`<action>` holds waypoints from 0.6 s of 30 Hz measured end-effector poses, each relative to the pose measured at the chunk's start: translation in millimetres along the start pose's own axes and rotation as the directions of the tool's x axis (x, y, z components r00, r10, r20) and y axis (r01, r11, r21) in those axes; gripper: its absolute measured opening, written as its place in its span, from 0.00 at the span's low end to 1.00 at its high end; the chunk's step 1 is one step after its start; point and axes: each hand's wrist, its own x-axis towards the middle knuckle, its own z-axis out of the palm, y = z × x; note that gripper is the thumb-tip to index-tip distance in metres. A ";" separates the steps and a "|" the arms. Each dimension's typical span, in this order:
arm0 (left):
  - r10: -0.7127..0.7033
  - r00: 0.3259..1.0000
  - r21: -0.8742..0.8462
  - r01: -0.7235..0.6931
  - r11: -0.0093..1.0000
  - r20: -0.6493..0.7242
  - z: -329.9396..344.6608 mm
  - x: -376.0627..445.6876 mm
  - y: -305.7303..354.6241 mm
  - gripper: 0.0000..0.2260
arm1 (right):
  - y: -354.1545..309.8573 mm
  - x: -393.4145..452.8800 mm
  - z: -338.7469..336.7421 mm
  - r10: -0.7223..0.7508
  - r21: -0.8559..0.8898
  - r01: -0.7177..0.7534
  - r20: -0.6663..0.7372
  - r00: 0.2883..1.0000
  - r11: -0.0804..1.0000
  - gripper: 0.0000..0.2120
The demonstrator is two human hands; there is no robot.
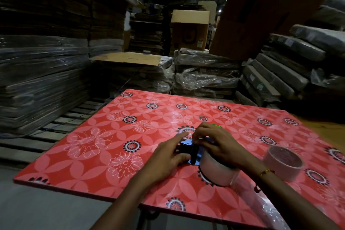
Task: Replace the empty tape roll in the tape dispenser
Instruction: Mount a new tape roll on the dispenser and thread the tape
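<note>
A tape dispenser (pixel 188 152) with a blue metal plate and black parts lies on the red floral table (pixel 104 145), right of centre. A full tape roll (pixel 216 171) sits on its near end. My left hand (pixel 168 157) holds the dispenser's left side, index finger stretched forward. My right hand (pixel 214 143) reaches over the roll and pinches the dispenser's front part with curled fingers. A second roll (pixel 282 162), thin and near-empty looking, lies on the table to the right, apart from both hands. A small green thing (pixel 216 126) shows just beyond my right hand.
The table's left and near edges drop to a grey floor. Wrapped stacks of flat cardboard (pixel 41 80) stand to the left, plastic-wrapped bundles (pixel 205 73) and cartons behind, slanted packs (pixel 291 65) at right. A wooden pallet (pixel 61 123) lies left of the table.
</note>
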 end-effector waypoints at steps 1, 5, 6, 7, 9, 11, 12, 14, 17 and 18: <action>-0.009 0.996 0.013 0.011 1.000 -0.087 2.6 -5.1 1.6 0.27 | 0.1 -0.2 0.1 0.003 -0.003 -0.003 0.000 1.000 1.000 0.02; 0.033 0.973 0.166 0.006 0.986 -0.228 4.8 -10.2 6.6 0.14 | 0.9 -0.1 1.3 0.003 -0.007 -0.003 0.010 1.000 1.000 0.03; 0.031 0.974 0.163 0.006 0.987 -0.223 3.6 -9.6 8.0 0.13 | 1.2 -0.1 1.6 -0.002 -0.009 0.002 0.019 1.000 1.000 0.03; 0.027 0.976 0.149 0.006 0.989 -0.214 2.5 -9.1 9.3 0.12 | 1.9 -0.2 2.0 -0.008 -0.015 0.008 0.026 1.000 1.000 0.03; 0.006 0.981 0.113 0.016 0.993 -0.196 1.0 -8.3 11.0 0.12 | 3.7 -0.3 2.0 -0.023 -0.030 0.024 0.035 0.999 0.999 0.04; -0.014 0.983 0.075 0.029 0.997 -0.184 0.1 -7.0 11.7 0.13 | 5.4 0.6 1.7 -0.036 -0.028 0.037 0.041 0.999 0.999 0.04; -0.020 0.983 0.058 0.031 0.998 -0.182 -0.2 -5.8 11.0 0.14 | 6.3 1.0 1.6 -0.043 -0.023 0.044 0.042 0.998 0.999 0.04; -0.036 0.983 0.025 0.041 0.999 -0.179 0.2 -3.1 9.8 0.16 | 8.2 2.1 1.4 -0.048 -0.011 0.048 0.042 0.998 0.999 0.04; -0.070 0.985 0.010 0.072 0.997 -0.159 -0.4 1.7 8.0 0.17 | 13.3 4.7 1.8 -0.012 0.000 0.012 0.057 0.998 1.000 0.05; -0.073 0.985 0.028 0.078 0.997 -0.154 -1.2 2.7 8.0 0.17 | 14.4 6.2 1.7 0.002 0.006 -0.003 0.062 0.998 1.000 0.06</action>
